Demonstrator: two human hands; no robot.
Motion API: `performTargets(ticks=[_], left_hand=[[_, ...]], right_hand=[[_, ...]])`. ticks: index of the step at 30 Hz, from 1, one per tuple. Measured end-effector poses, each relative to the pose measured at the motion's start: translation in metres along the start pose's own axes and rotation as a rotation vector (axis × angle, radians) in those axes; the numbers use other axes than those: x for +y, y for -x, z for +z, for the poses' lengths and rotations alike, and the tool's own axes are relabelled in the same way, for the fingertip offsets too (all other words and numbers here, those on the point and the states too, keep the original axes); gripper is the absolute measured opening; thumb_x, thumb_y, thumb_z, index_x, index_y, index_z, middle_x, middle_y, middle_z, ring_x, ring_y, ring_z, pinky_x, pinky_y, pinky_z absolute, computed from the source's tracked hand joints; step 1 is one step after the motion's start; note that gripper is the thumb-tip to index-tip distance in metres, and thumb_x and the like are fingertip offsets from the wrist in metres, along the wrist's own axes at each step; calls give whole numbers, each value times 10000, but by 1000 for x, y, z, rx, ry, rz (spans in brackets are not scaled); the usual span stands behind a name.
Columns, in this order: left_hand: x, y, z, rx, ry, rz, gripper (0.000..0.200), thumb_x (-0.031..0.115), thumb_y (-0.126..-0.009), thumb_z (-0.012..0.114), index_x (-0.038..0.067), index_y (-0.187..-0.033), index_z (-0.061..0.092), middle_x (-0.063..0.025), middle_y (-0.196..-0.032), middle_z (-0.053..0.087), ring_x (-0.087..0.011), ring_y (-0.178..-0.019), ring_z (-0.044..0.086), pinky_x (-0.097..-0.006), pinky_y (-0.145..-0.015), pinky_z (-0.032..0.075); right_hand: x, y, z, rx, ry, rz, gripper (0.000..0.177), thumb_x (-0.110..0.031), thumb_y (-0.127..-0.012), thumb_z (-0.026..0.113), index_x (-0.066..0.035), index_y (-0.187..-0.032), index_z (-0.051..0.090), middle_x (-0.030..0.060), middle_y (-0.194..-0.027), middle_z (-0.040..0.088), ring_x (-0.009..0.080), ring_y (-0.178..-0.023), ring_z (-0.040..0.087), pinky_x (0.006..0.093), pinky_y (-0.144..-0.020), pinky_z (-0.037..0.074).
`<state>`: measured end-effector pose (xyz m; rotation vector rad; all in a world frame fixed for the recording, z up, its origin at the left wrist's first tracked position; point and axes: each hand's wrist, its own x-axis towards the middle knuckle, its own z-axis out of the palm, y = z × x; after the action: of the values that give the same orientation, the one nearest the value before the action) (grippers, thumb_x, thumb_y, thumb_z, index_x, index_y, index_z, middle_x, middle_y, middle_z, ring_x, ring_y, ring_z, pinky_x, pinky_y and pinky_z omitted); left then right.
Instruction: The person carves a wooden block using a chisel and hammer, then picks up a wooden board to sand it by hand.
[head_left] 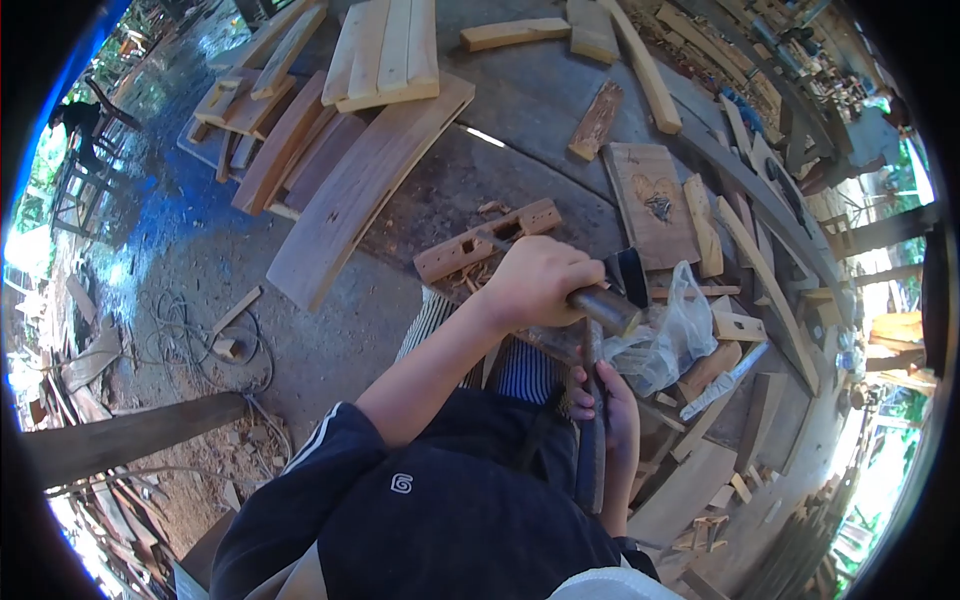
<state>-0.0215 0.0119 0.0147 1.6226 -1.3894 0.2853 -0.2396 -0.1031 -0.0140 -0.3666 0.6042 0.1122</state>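
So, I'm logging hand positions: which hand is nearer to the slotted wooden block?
Left. The left hand is close beside the slotted wooden block, gripping a round handle; the right hand is farther back, nearer the torso.

Soft shade covers the long, curved, brown wooden board [370, 195]; daylight glares white far to its left and right, bluish sheen streaks the flat grey floor [165, 200] left of it, and fisheye distortion bends everything around.

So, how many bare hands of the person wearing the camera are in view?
2. The left hand is around a round, brown, handle-like piece; the right hand, nearer the body, holds a long, dark, narrow bar. Some fingers may be hidden.
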Motion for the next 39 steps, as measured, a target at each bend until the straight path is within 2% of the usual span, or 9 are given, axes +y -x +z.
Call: performTargets(ticks=[2,7,10,12,14,19,24,32,39], left_hand=[[0,-2,-6,69,44,-23,220,146,-650,769,117,-776,591,-40,-682,606,-270,-654,635,-380,-561,471],[-14,-2,-16,32,36,-41,211,152,-620,709,128,-793,591,-43,-696,603,-274,-671,637,-381,-577,485],[-16,2,-25,111,114,-65,182,138,-640,715,106,-746,571,-66,-659,573,-285,-604,610,-374,-533,463],[-13,7,-29,211,168,-32,191,132,-660,731,90,-700,549,-72,-623,541,-284,-542,577,-359,-494,436],[-5,9,-31,206,189,45,195,116,-677,737,83,-687,545,-68,-610,535,-272,-510,557,-345,-467,414],[21,25,-23,-2,107,7,284,229,-522,703,117,-732,548,-47,-664,542,-271,-614,589,-369,-537,452],[27,40,-25,3,97,-22,300,231,-518,712,119,-728,530,-47,-668,545,-279,-618,587,-368,-548,455],[30,44,-42,102,-22,20,227,149,-689,750,117,-691,526,-39,-656,559,-249,-609,606,-354,-548,467],[17,23,-15,215,-67,-22,201,140,-718,751,115,-772,559,-55,-665,591,-270,-615,625,-370,-555,485]], right_hand=[[-2,-2,4,4,2,-16,322,-235,-1014,459,-95,-1304,461,69,-928,528,126,-642,480,236,-497,408],[-6,-7,6,-5,24,-6,301,-222,-1010,463,-85,-1278,462,75,-937,542,139,-658,497,254,-520,427],[-5,-6,5,-23,22,-16,283,-223,-1010,465,-83,-1256,463,77,-944,545,142,-672,497,253,-527,425],[-4,-6,6,-3,59,-9,340,-244,-1022,452,-69,-1313,439,75,-951,519,125,-659,474,234,-506,411],[-3,-7,4,-11,65,-17,348,-250,-1024,447,-65,-1319,430,79,-951,517,125,-659,471,233,-507,411],[-2,-6,6,28,66,-12,331,-246,-1024,447,-60,-1297,467,74,-944,523,121,-659,468,231,-501,408],[1,-6,3,31,78,-17,322,-244,-1023,451,-69,-1291,481,71,-937,524,124,-662,467,231,-496,407],[7,-6,2,13,45,-23,317,-236,-1027,445,-83,-1304,460,77,-934,535,129,-656,472,232,-498,415],[6,-5,-8,-45,33,-8,307,-250,-1024,454,-81,-1280,463,74,-944,523,139,-681,482,252,-536,426]])
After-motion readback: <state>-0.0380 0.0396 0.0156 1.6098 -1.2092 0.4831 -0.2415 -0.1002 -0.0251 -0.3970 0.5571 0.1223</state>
